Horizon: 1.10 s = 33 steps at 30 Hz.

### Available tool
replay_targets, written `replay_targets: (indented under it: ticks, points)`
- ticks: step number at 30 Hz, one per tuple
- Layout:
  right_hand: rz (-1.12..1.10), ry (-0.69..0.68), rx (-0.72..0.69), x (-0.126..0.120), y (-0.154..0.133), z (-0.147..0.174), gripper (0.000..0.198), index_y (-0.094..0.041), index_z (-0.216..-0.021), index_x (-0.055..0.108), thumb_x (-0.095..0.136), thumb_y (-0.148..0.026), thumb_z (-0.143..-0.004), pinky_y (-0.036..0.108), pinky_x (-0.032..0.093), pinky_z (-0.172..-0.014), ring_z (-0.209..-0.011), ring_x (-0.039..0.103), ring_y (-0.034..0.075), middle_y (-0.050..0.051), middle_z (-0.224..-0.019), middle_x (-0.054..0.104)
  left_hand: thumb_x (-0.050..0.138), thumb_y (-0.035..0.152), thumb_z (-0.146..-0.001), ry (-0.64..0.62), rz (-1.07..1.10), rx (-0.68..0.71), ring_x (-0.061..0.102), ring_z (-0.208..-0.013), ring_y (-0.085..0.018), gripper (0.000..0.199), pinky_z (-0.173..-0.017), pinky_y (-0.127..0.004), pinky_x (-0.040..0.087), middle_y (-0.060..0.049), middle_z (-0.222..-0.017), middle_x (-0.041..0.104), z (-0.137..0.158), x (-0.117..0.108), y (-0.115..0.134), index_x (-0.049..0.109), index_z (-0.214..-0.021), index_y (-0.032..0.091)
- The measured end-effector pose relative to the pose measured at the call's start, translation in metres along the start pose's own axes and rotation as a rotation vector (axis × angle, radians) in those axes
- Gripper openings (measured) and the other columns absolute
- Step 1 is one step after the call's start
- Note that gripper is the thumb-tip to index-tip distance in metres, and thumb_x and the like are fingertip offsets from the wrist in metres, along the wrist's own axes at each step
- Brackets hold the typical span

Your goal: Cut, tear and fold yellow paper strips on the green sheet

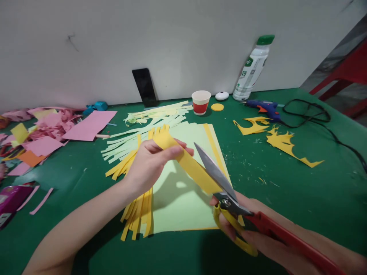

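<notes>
My left hand (150, 162) pinches a yellow paper strip (196, 172) between thumb and fingers. The strip slants down to the right, its lower end lying at the scissors' pivot. My right hand (271, 242) grips scissors (219, 175) that have one yellow and one red handle, with the blades pointing up and left along the strip. Beneath both hands lies a pale green paper sheet (177, 208). Fringed yellow strips (139, 214) are at its left edge, and several pale green strips (123, 143) spread farther back.
Pink paper scraps (51, 130) pile up at the left, near a purple box (14, 200). Along the wall stand a phone (145, 87), a paper cup (200, 103) and a white bottle (252, 70). A corded blue glue gun (263, 108) and jagged yellow scraps (282, 143) lie right.
</notes>
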State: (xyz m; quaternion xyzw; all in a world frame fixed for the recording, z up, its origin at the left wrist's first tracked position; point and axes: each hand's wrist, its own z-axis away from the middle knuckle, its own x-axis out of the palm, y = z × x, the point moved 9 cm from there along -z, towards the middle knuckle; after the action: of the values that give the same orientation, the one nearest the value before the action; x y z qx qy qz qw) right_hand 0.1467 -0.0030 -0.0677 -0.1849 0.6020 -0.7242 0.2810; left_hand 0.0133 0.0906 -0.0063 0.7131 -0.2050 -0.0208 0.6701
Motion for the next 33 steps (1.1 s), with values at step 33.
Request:
replay_targets:
  ticks: [33]
  points:
    - [0.638, 0.452, -0.074, -0.078, -0.063, -0.039, 0.031, -0.020, -0.097, 0.058, 0.041, -0.041, -0.082, 0.026, 0.046, -0.062, -0.082, 0.055, 0.016, 0.008, -0.101, 0.057, 0.066, 0.024, -0.071, 0.074, -0.317, 0.158, 0.053, -0.057, -0.009, 0.024, -0.052, -0.021, 0.042, 0.004, -0.077, 0.050, 0.015, -0.001, 0.015, 0.044, -0.081, 0.023]
